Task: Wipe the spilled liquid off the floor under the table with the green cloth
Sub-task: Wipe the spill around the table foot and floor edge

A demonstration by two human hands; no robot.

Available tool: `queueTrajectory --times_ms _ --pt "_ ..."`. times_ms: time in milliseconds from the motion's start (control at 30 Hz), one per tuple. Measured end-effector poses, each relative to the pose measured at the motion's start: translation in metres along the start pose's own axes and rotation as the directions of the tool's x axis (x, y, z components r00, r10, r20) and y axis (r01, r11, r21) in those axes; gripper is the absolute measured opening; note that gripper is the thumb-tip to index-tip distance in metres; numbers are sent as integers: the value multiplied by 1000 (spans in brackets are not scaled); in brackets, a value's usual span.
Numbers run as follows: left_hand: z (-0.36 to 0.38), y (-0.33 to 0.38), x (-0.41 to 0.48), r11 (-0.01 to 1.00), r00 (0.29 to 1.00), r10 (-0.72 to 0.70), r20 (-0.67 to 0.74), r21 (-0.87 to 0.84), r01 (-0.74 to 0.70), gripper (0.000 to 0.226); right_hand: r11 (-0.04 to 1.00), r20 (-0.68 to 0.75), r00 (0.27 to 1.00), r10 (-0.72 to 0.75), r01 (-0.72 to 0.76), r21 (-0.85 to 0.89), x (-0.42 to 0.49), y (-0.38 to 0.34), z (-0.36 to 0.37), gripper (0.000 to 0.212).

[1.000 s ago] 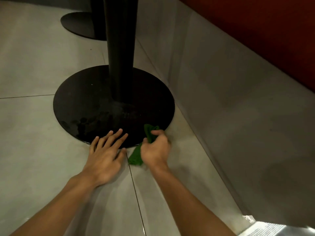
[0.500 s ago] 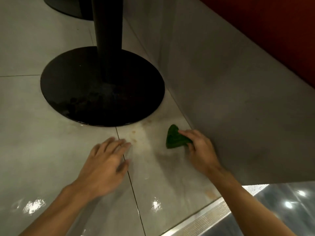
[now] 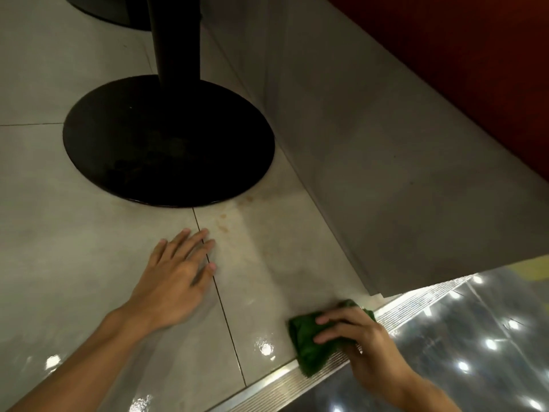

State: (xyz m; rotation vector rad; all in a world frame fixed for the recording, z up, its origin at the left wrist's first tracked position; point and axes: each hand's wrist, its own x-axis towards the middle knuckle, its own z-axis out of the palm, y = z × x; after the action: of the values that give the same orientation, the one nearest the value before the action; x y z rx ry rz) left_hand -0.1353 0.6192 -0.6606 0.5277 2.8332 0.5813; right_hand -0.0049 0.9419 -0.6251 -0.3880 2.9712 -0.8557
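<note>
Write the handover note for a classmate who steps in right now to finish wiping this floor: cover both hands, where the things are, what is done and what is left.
Left hand: empty, flat on the floor tile, fingers spread across the grout line.
Right hand: pressing the green cloth down where the tile meets the ribbed metal floor strip, near the corner of the grey wall base.
Done: a pale wiped streak runs from the black table base toward the cloth.
Left: brownish spots remain on the tile beside the table base rim; they probably need another pass.
</note>
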Motion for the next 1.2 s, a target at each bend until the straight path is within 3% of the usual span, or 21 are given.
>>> queueTrajectory --times_ms 133,233,367,467,567,667,800,1200 --pt "-2 -3 0 999 999 32 -7 -37 -32 76 995 58 996 75 -78 62 -3 -3 -12 51" --pt "-12 -12 1 996 997 16 -81 -88 -23 72 925 53 970 235 -240 296 26 -17 -22 57" --pt "-26 -35 17 998 983 -53 -173 -31 48 74 860 -179 913 367 -260 438 106 -30 -22 39" --pt "-36 -49 40 987 977 -139 -164 54 149 72 886 -360 831 424 -298 355 177 -30 -9 31" --pt "-39 -57 54 971 972 -215 -93 88 223 62 851 -403 749 525 -452 268 233 -29 3 33" --pt "-40 -60 54 972 973 -216 -77 75 222 60 837 -313 787 532 -544 55 261 -29 23 41" --pt "-42 -62 52 975 974 -213 -74 42 216 59 848 -238 847 474 -513 -135 258 -41 44 51" --pt "-37 -62 55 973 969 -230 -87 8 232 70 953 -134 955 265 -281 -118 215 -72 70 40"
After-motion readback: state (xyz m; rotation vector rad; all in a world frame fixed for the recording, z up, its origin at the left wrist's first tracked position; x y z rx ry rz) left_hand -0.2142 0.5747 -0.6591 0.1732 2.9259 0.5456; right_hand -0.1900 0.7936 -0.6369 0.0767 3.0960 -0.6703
